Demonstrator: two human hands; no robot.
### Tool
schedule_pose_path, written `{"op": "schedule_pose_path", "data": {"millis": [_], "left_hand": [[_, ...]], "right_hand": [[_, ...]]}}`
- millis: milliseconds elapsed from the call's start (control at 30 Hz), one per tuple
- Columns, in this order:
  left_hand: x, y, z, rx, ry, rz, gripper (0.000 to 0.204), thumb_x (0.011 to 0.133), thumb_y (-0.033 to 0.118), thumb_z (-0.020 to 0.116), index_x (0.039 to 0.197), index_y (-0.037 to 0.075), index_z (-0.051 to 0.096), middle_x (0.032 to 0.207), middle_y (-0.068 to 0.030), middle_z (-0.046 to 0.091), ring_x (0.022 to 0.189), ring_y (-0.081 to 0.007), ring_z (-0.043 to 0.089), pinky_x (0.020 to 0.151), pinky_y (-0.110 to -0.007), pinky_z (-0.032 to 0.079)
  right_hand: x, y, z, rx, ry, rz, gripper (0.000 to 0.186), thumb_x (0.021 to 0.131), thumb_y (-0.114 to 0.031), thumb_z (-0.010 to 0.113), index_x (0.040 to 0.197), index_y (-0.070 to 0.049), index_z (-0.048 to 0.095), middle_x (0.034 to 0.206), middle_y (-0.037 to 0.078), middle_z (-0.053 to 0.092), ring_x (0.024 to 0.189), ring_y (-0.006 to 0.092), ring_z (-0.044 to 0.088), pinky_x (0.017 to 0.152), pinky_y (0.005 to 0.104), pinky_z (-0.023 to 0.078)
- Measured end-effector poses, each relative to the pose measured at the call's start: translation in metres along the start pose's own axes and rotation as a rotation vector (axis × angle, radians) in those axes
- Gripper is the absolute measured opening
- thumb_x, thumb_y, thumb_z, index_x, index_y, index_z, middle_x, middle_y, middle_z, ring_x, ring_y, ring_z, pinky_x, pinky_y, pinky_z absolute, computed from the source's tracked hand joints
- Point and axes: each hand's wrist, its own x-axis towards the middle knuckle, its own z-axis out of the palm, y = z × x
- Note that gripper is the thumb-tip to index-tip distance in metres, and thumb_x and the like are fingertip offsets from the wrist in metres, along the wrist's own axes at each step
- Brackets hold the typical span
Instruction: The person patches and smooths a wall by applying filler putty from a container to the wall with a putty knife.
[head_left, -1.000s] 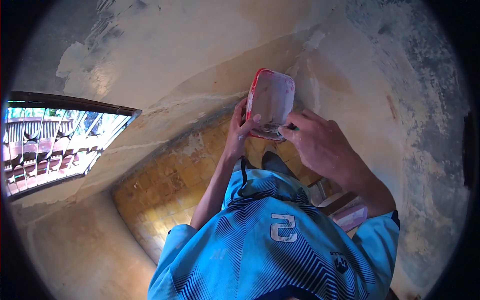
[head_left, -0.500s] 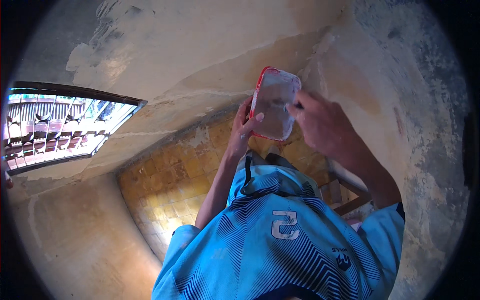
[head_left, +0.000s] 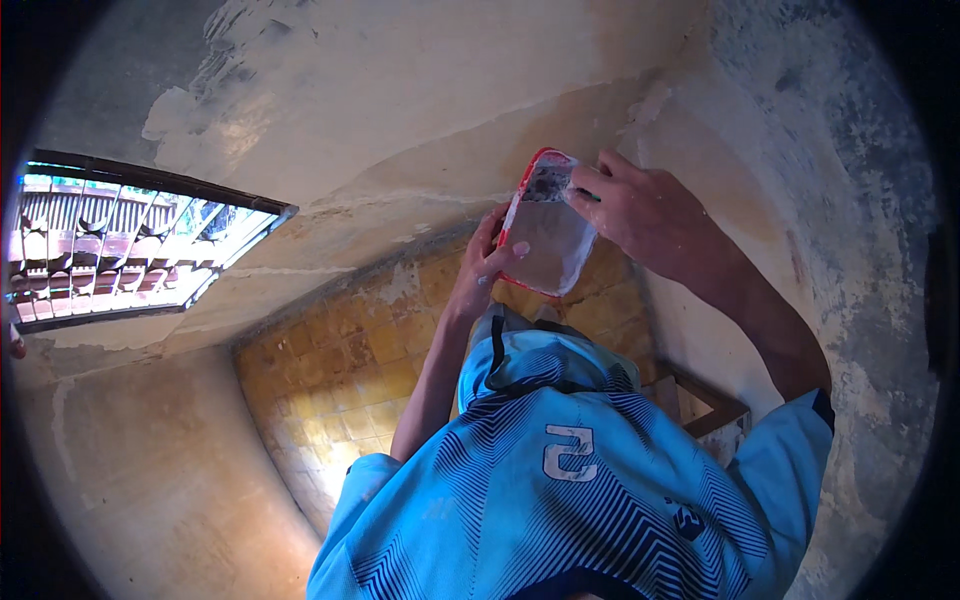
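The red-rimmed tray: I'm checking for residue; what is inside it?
Pale residue lines the red-rimmed tray, with a dark, speckled patch toward its far end. The right hand covers part of its far right side; what lies beneath is hidden.

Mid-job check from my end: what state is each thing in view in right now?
Left hand: gripping the tub's left side, thumb inside
Right hand: fingers curled at the tub's far end; grip contents unclear
Tub: open, held off the floor, rim smeared white
Window: barred, bright daylight beyond
Walls: patchy, pale over grey in places
Floor: tiled, stained, partly lit
Shirt: worn, creased
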Motion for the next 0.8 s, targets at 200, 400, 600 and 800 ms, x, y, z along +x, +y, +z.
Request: {"op": "schedule_pose_path", "data": {"millis": [200,400,600,800], "left_hand": [[0.006,-0.011,-0.002,-0.013,0.013,0.043,0.084,0.073,0.027,0.071,0.146,0.001,0.037,0.136,-0.0144,0.049,0.125,-0.0258,0.049,0.103,-0.038,0.040],[0.013,-0.004,0.003,0.042,0.036,0.091,0.085,0.073,0.025,0.074,0.145,0.001,0.038,0.132,-0.0157,0.052,0.119,-0.0257,0.053,0.099,-0.037,0.044],[0.018,0.004,0.014,0.079,0.042,0.048,0.082,0.079,0.032,0.070,0.146,0.001,0.036,0.137,-0.0135,0.049,0.126,-0.0248,0.050,0.103,-0.038,0.042],[0.020,-0.001,0.007,0.008,0.052,0.061,0.082,0.081,0.038,0.073,0.144,0.002,0.037,0.132,-0.0141,0.052,0.117,-0.0239,0.055,0.090,-0.036,0.050]], "right_hand": [[-0.015,-0.009,0.005,0.009,-0.029,0.078,0.028,0.079,-0.006,0.065,0.107,-0.001,0.066,0.104,0.007,0.056,0.100,0.0216,0.057,0.069,0.0320,0.059],[-0.022,-0.009,0.007,0.196,-0.137,0.164,0.019,0.078,-0.002,0.067,0.096,0.003,0.067,0.106,0.016,0.059,0.099,0.0311,0.062,0.081,0.0404,0.057],[-0.017,0.001,0.004,0.422,-0.145,0.249,0.025,0.078,-0.004,0.066,0.102,0.003,0.070,0.094,0.018,0.064,0.090,0.0320,0.065,0.079,0.0402,0.053],[-0.021,0.034,-0.002,0.765,-0.097,0.418,0.026,0.078,-0.004,0.066,0.102,0.004,0.072,0.080,0.021,0.068,0.064,0.0260,0.068,0.062,0.0339,0.054]]}}
